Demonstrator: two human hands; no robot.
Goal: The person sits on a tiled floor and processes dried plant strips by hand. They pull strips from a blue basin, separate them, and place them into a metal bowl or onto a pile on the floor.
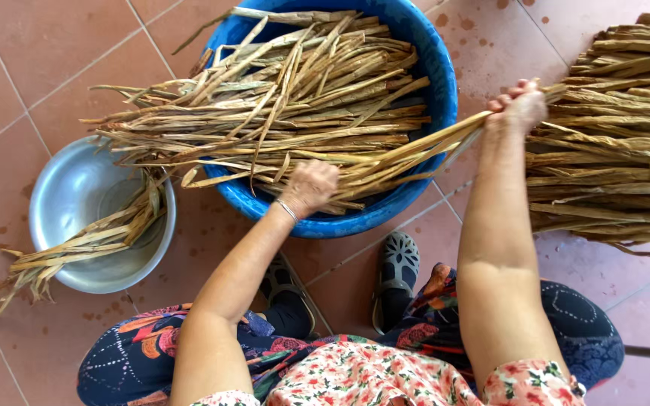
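A blue plastic tub (434, 45) holds a heap of long dried tan leaves (287, 98). My left hand (308, 186) is closed on a bunch of these leaves (408, 150) at the tub's near rim. My right hand (519, 105) grips the same bunch further along, right of the tub, beside a large pile of dried leaves (611, 128) lying on the floor. A thin bracelet circles my left wrist.
A round metal bowl (77, 195) on the left holds a smaller bundle of leaves (77, 244) hanging over its rim. The floor is reddish tile (24, 68). My feet in dark sandals (396, 267) rest below the tub.
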